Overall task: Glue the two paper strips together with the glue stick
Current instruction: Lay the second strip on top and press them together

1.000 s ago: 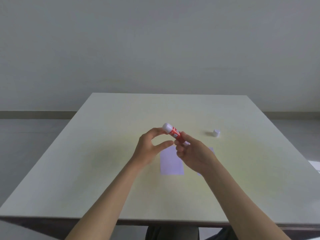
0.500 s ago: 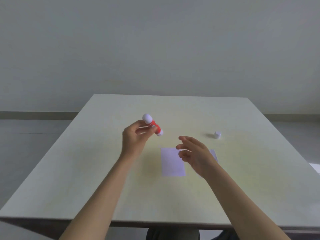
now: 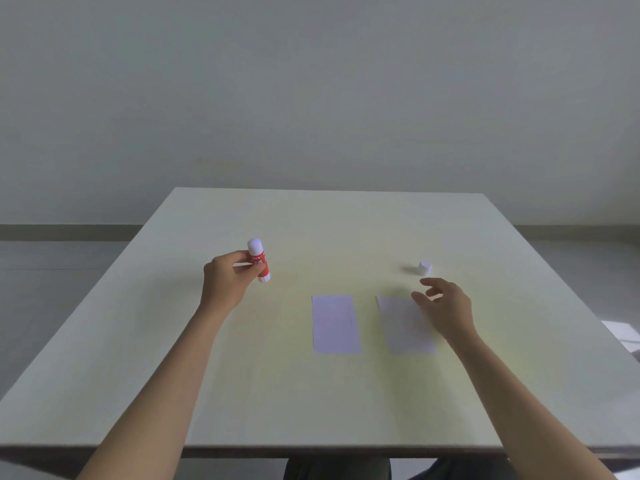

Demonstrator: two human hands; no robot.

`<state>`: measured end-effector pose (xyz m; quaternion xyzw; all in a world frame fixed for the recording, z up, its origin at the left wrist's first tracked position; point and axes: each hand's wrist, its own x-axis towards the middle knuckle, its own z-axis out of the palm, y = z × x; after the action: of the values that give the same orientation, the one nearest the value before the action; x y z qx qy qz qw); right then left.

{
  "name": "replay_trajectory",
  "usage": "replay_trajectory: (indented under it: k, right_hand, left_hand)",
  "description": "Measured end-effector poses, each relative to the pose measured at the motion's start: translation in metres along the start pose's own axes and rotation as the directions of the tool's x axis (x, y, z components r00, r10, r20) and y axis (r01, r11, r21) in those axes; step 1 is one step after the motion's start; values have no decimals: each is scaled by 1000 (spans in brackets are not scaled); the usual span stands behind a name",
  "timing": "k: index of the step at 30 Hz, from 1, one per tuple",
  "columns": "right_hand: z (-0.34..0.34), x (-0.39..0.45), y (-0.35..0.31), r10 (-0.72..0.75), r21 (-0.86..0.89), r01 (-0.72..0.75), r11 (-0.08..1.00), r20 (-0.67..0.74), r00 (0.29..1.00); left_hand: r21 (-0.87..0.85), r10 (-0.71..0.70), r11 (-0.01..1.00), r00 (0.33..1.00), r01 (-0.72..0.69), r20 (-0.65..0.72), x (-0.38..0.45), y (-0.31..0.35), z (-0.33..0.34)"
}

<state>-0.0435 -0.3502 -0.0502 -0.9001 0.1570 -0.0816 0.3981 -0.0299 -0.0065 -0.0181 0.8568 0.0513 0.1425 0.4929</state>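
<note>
a pale square table [image 3: 173, 358] against a plain grey wall [image 3: 311, 81]. left hand [image 3: 227, 280] pinches the upright glue stick [image 3: 259, 260]; right hand [image 3: 445, 306], fingers spread, hovers near the white cap [image 3: 424, 267]. two paper strips [image 3: 335, 323] lie side by side, apart.

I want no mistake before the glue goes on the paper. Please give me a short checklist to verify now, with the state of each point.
1. Glue stick in the grip of the left hand: ok.
2. Right hand free: ok, open above the right strip.
3. Both strips flat and apart, left strip uncovered: ok.
4. Cap off, standing on the table: ok.
5. Glue showing at the tip: cannot tell.
</note>
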Motion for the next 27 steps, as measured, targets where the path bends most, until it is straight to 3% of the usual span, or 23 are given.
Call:
replay_trajectory:
  k: [9,19,27]
  right_hand:
    - [-3,2,-1,-95,-179,125,976,164,982]
    - [-8,5,-5,-73,-205,113,972,190,979]
    - [-8,9,-3,-75,-127,92,988,133,988]
  left_hand:
    - [-20,-52,998,998,53,26,-3,-5,5]
    - [-14,-69,997,996,70,55,-3,-10,8]
    - [2,-63,998,996,63,56,-2,-11,10]
